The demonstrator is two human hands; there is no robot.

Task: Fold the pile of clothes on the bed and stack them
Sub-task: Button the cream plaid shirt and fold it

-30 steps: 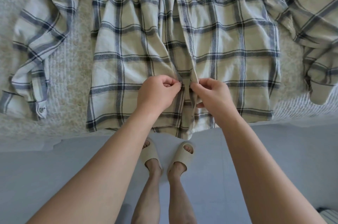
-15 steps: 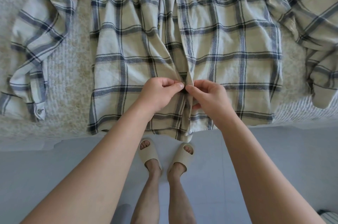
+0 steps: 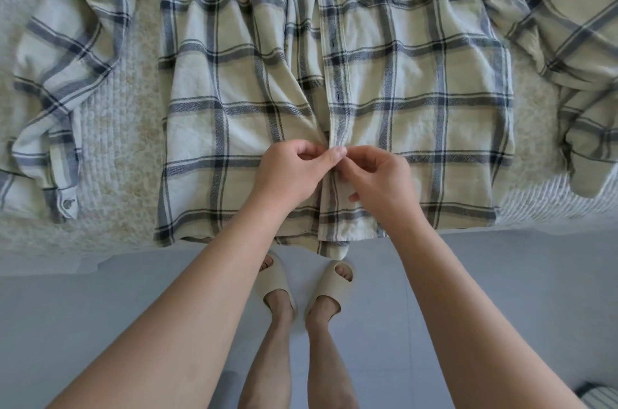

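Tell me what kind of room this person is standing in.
Probably a bedroom: a cream-and-navy plaid button-up shirt lies spread on a cream quilted bedspread, and beige foam slides stand on pale grey floor.

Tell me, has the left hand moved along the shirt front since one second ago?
Yes. The left hand has closed toward the right hand; their fingertips now meet at the plaid shirt's button strip, where a gap showed earlier.

Soft even daylight, faint shadows, sharp (wide-angle edge bending)
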